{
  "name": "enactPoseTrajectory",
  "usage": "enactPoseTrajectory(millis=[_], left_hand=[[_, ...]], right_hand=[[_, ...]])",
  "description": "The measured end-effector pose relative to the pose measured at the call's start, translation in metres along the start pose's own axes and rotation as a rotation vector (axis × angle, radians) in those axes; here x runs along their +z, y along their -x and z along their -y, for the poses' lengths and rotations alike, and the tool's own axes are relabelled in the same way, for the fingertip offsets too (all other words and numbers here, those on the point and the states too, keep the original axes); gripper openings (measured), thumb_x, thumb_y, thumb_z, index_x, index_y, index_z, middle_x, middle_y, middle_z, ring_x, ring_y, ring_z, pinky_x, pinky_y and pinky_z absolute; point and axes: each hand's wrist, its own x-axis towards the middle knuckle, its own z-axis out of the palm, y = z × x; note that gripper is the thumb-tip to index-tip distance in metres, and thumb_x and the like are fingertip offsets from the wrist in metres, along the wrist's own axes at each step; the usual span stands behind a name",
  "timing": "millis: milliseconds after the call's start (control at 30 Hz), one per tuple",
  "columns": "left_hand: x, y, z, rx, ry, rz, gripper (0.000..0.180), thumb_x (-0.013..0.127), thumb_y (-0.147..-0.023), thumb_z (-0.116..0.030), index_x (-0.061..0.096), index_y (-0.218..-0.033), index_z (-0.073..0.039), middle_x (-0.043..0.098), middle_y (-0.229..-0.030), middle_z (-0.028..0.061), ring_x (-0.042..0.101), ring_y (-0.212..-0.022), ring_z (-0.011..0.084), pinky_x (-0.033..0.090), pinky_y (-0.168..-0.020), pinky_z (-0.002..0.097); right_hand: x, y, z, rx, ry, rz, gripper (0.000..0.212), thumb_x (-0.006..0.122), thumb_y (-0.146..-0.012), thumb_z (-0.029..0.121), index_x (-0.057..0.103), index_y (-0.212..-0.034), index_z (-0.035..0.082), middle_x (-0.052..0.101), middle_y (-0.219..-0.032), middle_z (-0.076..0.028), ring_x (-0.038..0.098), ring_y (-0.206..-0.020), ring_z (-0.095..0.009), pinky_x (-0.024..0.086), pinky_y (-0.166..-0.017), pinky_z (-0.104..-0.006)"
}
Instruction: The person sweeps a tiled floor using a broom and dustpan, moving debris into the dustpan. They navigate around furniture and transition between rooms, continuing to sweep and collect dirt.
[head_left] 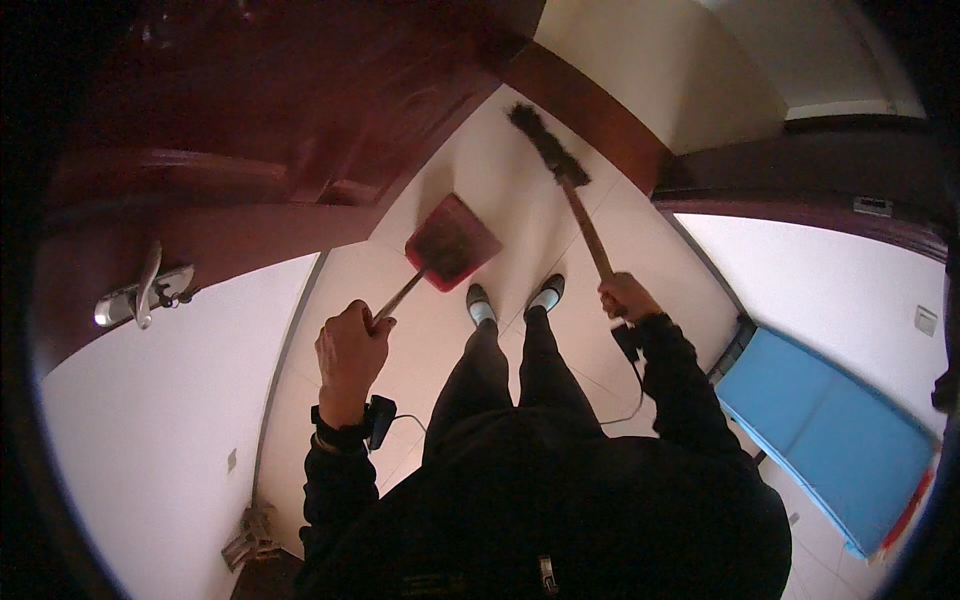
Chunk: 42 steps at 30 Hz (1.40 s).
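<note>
My left hand (352,350) is wrapped round the handle of a red dustpan (453,240), whose pan is on or just over the floor ahead of my feet. Dark marks or dirt show inside the pan; I cannot tell which. In my right hand (629,297) is the wooden stick of a broom (588,228), its fingers closed round it. The broom's dark bristle head (548,146) reaches forward and slightly left, near the brown sill at the doorway. Broom and dustpan are apart. Both of my wrists carry black straps with small devices and cables.
A dark red door (250,160) with a metal handle (145,290) stands at the left. Ahead runs a brown threshold (590,110). To the right, a blue padded bench (830,420) stands along the white wall. Pale tiles (650,240) cover the floor. A bundled object (252,538) lies at lower left.
</note>
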Motion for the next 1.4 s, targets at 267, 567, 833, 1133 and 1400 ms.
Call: enactPoseTrajectory(millis=[267,567,833,1133,1400], left_hand=[[0.007,-0.005,0.008,-0.022,0.002,-0.033,0.026,0.069,-0.076,-0.025,0.057,-0.074,-0.003,0.062,-0.067,0.0163,0.062,-0.068,0.0351,0.049,-0.065,0.0409],[0.006,-0.014,0.004,-0.043,0.034,-0.011,0.026,0.07,-0.076,-0.026,0.058,-0.075,-0.003,0.062,-0.069,0.0162,0.062,-0.069,0.0358,0.048,-0.065,0.0429],[0.004,0.011,0.047,-0.114,0.078,-0.085,0.029,0.071,-0.074,-0.027,0.056,-0.07,-0.002,0.06,-0.063,0.0155,0.06,-0.063,0.0353,0.046,-0.058,0.0424],[0.015,0.031,0.103,-0.288,0.177,-0.126,0.028,0.071,-0.073,-0.024,0.056,-0.069,-0.001,0.059,-0.061,0.0145,0.058,-0.058,0.0323,0.044,-0.056,0.0406],[0.021,0.001,0.127,-0.274,0.179,-0.113,0.029,0.07,-0.073,-0.027,0.057,-0.069,-0.001,0.06,-0.063,0.0152,0.059,-0.062,0.0349,0.045,-0.057,0.0416]], right_hand=[[0.046,-0.129,-0.147,0.094,0.96,-0.068,0.014,0.061,-0.07,0.017,0.059,-0.064,0.004,0.059,-0.062,-0.01,0.057,-0.051,-0.022,0.046,-0.047,-0.038],[0.008,0.032,-0.026,0.255,0.71,0.126,0.016,0.057,-0.077,0.016,0.053,-0.07,0.002,0.051,-0.055,-0.003,0.046,-0.043,-0.012,0.037,-0.037,-0.0275],[0.019,0.018,0.025,0.166,0.395,-0.043,0.017,0.057,-0.08,0.017,0.053,-0.072,0.003,0.051,-0.056,-0.005,0.046,-0.044,-0.014,0.034,-0.038,-0.0275],[0.11,-0.149,-0.01,-0.098,0.588,0.018,0.012,0.052,-0.076,0.008,0.051,-0.067,-0.001,0.054,-0.056,-0.014,0.053,-0.044,-0.025,0.044,-0.042,-0.0391],[0.106,-0.051,-0.052,-0.214,1.153,0.078,0.011,0.055,-0.073,0.006,0.053,-0.079,-0.003,0.059,-0.059,-0.016,0.058,-0.047,-0.026,0.044,-0.038,-0.0379]])
